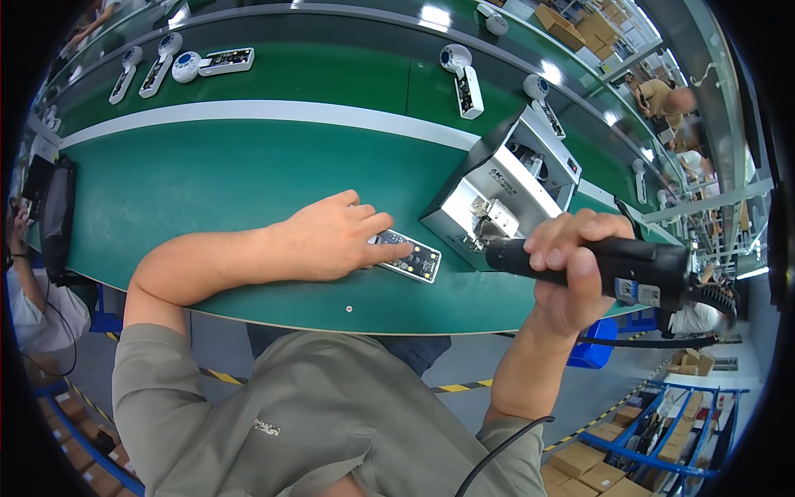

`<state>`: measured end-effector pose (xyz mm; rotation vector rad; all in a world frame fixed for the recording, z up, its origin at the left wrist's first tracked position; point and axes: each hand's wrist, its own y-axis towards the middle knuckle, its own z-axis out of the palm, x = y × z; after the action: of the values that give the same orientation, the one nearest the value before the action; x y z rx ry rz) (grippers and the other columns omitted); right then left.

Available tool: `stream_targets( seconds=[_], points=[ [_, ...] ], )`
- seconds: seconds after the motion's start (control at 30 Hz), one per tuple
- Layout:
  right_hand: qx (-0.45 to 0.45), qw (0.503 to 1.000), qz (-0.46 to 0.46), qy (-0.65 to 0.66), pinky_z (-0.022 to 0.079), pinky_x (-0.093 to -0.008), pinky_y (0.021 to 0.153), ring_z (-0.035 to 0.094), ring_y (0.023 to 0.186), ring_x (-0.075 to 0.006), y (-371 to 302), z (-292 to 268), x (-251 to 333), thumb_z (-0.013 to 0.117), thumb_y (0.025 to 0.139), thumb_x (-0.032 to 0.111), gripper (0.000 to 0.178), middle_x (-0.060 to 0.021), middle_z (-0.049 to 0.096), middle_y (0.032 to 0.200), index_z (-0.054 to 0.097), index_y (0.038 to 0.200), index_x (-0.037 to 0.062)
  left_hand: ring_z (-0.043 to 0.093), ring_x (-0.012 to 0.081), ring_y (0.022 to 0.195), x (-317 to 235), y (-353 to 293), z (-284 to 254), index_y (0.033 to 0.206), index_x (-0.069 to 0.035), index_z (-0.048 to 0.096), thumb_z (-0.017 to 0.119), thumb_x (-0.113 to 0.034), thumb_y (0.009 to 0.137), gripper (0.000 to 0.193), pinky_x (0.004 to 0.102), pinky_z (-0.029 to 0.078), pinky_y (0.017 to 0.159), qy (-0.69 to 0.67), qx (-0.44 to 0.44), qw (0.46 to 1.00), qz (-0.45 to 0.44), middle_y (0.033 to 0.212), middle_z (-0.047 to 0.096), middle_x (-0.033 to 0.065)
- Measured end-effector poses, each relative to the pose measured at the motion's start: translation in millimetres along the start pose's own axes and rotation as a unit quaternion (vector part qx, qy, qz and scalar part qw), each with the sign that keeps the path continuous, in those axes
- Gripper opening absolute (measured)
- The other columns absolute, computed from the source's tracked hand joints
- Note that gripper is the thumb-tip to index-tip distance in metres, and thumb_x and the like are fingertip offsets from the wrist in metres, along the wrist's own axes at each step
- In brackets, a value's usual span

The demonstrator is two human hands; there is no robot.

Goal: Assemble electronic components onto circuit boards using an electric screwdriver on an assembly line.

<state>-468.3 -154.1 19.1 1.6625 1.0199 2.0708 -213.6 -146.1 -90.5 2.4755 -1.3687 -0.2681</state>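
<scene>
My left hand [331, 236] rests on the green table with its fingers closed around a slim white casing with an exposed circuit board [422, 263]. One finger lies across the board, and the hand hides the casing's far end. My right hand [580, 257] is wrapped round a black electric screwdriver [642, 261], held roughly level. Its nose points left, to the front of a silver box-shaped screw feeder [497, 178]. Whether the bit touches the feeder's metal outlet [497, 219] cannot be made out.
Beyond a white strip [290, 110] runs a green belt [356, 83] carrying several white round-headed devices [460, 79] with open handles. A small round part [349, 309] lies near the table's front edge. A dark bag [58, 219] stands at the left end. Other people work at both sides.
</scene>
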Motion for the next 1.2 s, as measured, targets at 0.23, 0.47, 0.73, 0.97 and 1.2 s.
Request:
stream_targets(
  seconds=[0.23,0.47,0.73,0.97,1.2],
  points=[
    [-0.033,0.999,-0.022,0.032,0.048,-0.0286,0.056,0.054,0.055,-0.0167,-18,-13,7,0.062,0.081,0.009,0.027,-0.0071,0.055,0.066,0.051,0.105,0.0039,0.053,0.0191,0.078,2,2,0,0.107,-0.01,0.06,0.064,-0.026,0.081,0.031,0.0311,0.039,0.075,-0.025,0.0,1.0,-0.003,0.096,0.053,0.0064],
    [-0.035,0.999,0.01,0.023,0.047,-0.0291,0.058,0.054,0.057,-0.016,-40,-23,-1,0.06,0.085,0.012,0.027,-0.0064,0.055,0.069,0.051,0.109,0.0051,0.055,0.0193,0.082,-8,16,4,0.106,-0.007,0.061,0.067,-0.027,0.079,0.034,0.0315,0.04,0.077,-0.049,0.022,0.998,0.024,0.101,0.055,0.0065],
    [-0.025,0.999,0.028,0.031,0.047,-0.0294,0.061,0.055,0.059,-0.0154,-48,-29,-16,0.057,0.088,0.014,0.026,-0.0055,0.055,0.071,0.05,0.112,0.0054,0.055,0.0195,0.082,-8,19,10,0.105,-0.007,0.062,0.067,-0.027,0.079,0.033,0.0321,0.04,0.077,-0.066,0.003,0.997,0.034,0.104,0.056,0.0079],
    [-0.015,0.998,0.048,0.036,0.048,-0.029,0.061,0.054,0.059,-0.0147,-46,-30,-26,0.058,0.087,0.013,0.023,-0.0052,0.055,0.07,0.051,0.108,0.0057,0.053,0.0202,0.083,-9,17,15,0.105,-0.005,0.062,0.066,-0.024,0.079,0.033,0.0335,0.041,0.079,-0.076,0.0,0.997,0.026,0.109,0.055,0.01],
    [0.011,0.997,0.065,0.034,0.048,-0.029,0.061,0.054,0.057,-0.0146,-42,-29,-29,0.059,0.086,0.013,0.021,-0.0053,0.055,0.07,0.051,0.104,0.0062,0.051,0.0191,0.077,-9,16,20,0.101,-0.006,0.065,0.064,-0.021,0.079,0.027,0.0316,0.039,0.074,-0.068,-0.037,0.997,0.025,0.1,0.056,0.0083]
  ],
)
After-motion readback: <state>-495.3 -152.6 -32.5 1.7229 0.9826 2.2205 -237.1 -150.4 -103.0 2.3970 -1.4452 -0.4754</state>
